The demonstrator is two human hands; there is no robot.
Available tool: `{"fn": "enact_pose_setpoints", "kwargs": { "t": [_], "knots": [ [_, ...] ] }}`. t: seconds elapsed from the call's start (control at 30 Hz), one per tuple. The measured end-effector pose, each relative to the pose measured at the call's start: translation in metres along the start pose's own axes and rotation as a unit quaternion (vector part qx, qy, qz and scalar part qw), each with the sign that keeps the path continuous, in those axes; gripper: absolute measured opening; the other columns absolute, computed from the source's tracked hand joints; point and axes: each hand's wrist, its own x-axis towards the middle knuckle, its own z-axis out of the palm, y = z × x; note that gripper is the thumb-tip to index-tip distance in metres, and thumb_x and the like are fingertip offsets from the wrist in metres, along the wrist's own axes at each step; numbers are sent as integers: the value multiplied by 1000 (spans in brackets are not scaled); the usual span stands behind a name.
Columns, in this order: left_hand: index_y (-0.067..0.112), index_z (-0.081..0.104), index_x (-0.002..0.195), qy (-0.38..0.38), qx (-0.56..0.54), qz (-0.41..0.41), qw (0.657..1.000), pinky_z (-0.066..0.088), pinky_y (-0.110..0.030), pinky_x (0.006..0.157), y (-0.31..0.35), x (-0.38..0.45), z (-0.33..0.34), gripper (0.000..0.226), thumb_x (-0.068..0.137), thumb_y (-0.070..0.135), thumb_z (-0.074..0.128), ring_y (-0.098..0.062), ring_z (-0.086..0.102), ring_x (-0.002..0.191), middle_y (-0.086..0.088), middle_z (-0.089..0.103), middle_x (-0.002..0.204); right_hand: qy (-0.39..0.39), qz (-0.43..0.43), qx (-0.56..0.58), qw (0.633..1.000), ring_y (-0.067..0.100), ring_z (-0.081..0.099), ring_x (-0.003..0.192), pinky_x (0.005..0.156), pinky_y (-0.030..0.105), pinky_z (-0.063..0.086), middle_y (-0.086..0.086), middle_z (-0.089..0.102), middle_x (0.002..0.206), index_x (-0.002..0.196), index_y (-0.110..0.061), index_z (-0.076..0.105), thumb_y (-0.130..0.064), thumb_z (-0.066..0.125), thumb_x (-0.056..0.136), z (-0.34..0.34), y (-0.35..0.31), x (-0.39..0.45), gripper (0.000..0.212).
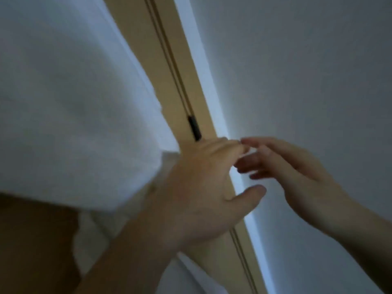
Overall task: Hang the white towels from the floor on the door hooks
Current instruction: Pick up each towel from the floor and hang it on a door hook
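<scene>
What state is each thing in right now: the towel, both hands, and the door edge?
White towel: hanging flat against the door, not held; its hook is out of view.
Left hand: open, fingers loosely curled, beside the towel's edge, gripping nothing.
Right hand: open, empty, fingers spread toward the left hand.
Door edge: bare wood, dark latch piece showing.

The left hand reaches up with its back to the camera, fingers curled loosely and thumb spread, grip empty. The right hand comes in beside it, fingers extended and apart, fingertips nearly meeting the left's.
</scene>
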Motion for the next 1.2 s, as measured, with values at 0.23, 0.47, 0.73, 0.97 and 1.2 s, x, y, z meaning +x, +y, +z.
{"fn": "enact_pose_setpoints", "kwargs": {
  "t": [0.23, 0.47, 0.73, 0.97, 1.2],
  "knots": [
    [52, 24, 140, -277, -228, -18, 933, 41, -29, 102, 149, -83, 162, 78, 73, 64, 63, 5, 42, 125, 29, 47, 136, 26, 379, -311, 871, 4, 59, 104, 90, 26, 47, -14, 63, 119, 132, -34, 50, -64, 28, 83, -134, 50, -301, 62],
    [57, 27, 136, -475, -314, 94, 817, 44, -35, 102, 395, -177, 257, 78, 68, 69, 63, 4, 46, 121, 28, 49, 132, 219, 586, -303, 718, 5, 59, 102, 85, 25, 47, -14, 63, 113, 131, -32, 50, -53, 40, 93, -235, -48, -595, 45],
    [53, 24, 141, -567, -334, 247, 711, 43, -34, 100, 665, -249, 279, 75, 79, 52, 67, -4, 43, 123, 24, 46, 134, 399, 672, -300, 547, 10, 59, 105, 84, 27, 45, -16, 59, 103, 128, -27, 53, -48, 44, 93, -298, -192, -810, 42],
    [44, 30, 141, -573, -308, 302, 697, 43, -28, 94, 778, -240, 328, 67, 83, 47, 63, -5, 49, 117, 18, 51, 131, 457, 652, -273, 540, 8, 58, 98, 77, 23, 41, -17, 58, 99, 125, -26, 56, -42, 48, 94, -368, -171, -852, 36],
    [40, 33, 141, -625, -271, 313, 662, 49, -32, 91, 882, -240, 453, 59, 88, 43, 58, -5, 50, 113, 14, 53, 130, 476, 677, -195, 526, 5, 57, 101, 86, 27, 48, -25, 57, 98, 126, -29, 53, -42, 47, 94, -469, -91, -910, 35]
  ]
}}
